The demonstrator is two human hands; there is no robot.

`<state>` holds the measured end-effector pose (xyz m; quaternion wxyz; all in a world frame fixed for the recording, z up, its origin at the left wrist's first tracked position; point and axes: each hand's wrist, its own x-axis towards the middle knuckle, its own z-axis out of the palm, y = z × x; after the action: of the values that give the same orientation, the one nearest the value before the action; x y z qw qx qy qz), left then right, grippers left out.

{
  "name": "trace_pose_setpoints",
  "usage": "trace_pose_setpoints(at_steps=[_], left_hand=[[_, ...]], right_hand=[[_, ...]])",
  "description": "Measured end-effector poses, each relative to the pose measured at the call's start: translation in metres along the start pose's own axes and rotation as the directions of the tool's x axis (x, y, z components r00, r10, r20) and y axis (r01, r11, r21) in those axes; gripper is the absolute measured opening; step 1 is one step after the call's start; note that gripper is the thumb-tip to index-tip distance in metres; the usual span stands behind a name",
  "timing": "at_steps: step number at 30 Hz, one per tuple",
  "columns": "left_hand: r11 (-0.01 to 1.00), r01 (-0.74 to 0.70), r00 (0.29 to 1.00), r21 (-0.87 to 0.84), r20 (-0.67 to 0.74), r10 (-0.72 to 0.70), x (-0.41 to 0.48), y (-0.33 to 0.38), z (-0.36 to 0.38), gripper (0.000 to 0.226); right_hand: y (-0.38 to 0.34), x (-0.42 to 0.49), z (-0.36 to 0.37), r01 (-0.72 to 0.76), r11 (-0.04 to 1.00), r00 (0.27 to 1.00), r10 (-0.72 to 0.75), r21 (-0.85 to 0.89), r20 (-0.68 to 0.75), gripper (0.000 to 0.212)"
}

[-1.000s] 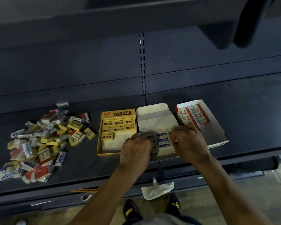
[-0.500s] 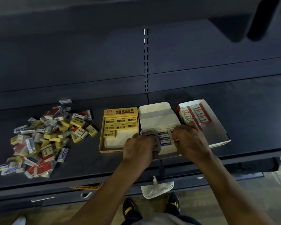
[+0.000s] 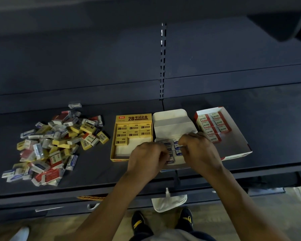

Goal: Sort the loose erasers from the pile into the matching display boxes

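A mixed pile of loose erasers (image 3: 50, 145) in yellow, red and blue-white sleeves lies on the left of the dark shelf. Three display boxes stand in a row. The yellow 2B box (image 3: 134, 117) holds several yellow erasers. The white box (image 3: 170, 122) in the middle holds blue-white erasers (image 3: 177, 152). The red-and-white box (image 3: 233, 145) holds red erasers at its back. My left hand (image 3: 148, 158) and my right hand (image 3: 199, 149) are close together over the front of the white box. Curled fingers of both hands pinch the blue-white erasers there, and the hands hide most of those erasers.
One stray eraser (image 3: 74, 105) lies behind the pile. A slotted upright (image 3: 162, 66) runs up the back panel. Another shelf overhangs above. Below the shelf's front edge (image 3: 111, 190) hangs a white cloth (image 3: 169, 200), with my shoes (image 3: 139, 221) on the floor.
My hands have drawn closer together over the blue-white erasers in the white box. The view has shifted slightly; the boxes and pile have stayed in place.
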<state>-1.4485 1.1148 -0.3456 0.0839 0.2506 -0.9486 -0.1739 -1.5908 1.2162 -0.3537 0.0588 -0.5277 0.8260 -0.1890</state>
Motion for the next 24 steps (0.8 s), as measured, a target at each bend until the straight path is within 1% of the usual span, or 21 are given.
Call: trace_pose_setpoints(at_steps=[3, 6, 8, 10, 13, 16, 18, 21, 24], left_hand=[[1.000, -0.023, 0.992, -0.020, -0.123, 0.021, -0.002, -0.009, -0.004, 0.007], [1.000, 0.011, 0.982, -0.009, -0.190, -0.012, -0.006, -0.020, -0.008, 0.010], [0.998, 0.054, 0.975, 0.022, -0.216, -0.048, -0.010, -0.030, -0.012, 0.016], [0.992, 0.106, 0.968, 0.067, -0.234, -0.088, -0.016, -0.043, -0.015, 0.021], [0.979, 0.174, 0.959, 0.105, -0.244, -0.144, -0.026, -0.069, -0.020, 0.016], [0.937, 0.320, 0.922, 0.138, -0.273, -0.275, -0.034, -0.096, -0.029, 0.014], [0.894, 0.418, 0.886, 0.161, -0.287, -0.363, -0.037, -0.112, -0.036, 0.014], [0.837, 0.506, 0.851, 0.208, -0.280, -0.444, -0.040, -0.134, -0.045, 0.022], [0.831, 0.523, 0.842, 0.187, -0.261, -0.472, -0.041, -0.147, -0.052, 0.037]], right_hand=[[-0.015, 0.006, 0.003, 0.062, 0.998, 0.998, -0.062, -0.021, -0.025, 0.002], [-0.031, 0.014, 0.006, 0.107, 0.994, 0.994, -0.108, -0.034, -0.021, 0.006], [-0.043, 0.020, 0.008, 0.128, 0.992, 0.992, -0.128, 0.001, 0.007, 0.010], [-0.056, 0.027, 0.011, 0.153, 0.988, 0.988, -0.153, 0.010, 0.034, 0.015], [-0.076, 0.038, 0.017, 0.210, 0.978, 0.975, -0.211, 0.012, 0.076, 0.018], [-0.096, 0.052, 0.024, 0.279, 0.960, 0.955, -0.280, 0.024, 0.095, 0.019], [-0.112, 0.063, 0.028, 0.307, 0.951, 0.941, -0.307, 0.024, 0.143, 0.021], [-0.134, 0.080, 0.035, 0.330, 0.944, 0.922, -0.326, 0.014, 0.209, 0.024], [-0.151, 0.095, 0.044, 0.382, 0.924, 0.904, -0.372, -0.010, 0.210, 0.024]])
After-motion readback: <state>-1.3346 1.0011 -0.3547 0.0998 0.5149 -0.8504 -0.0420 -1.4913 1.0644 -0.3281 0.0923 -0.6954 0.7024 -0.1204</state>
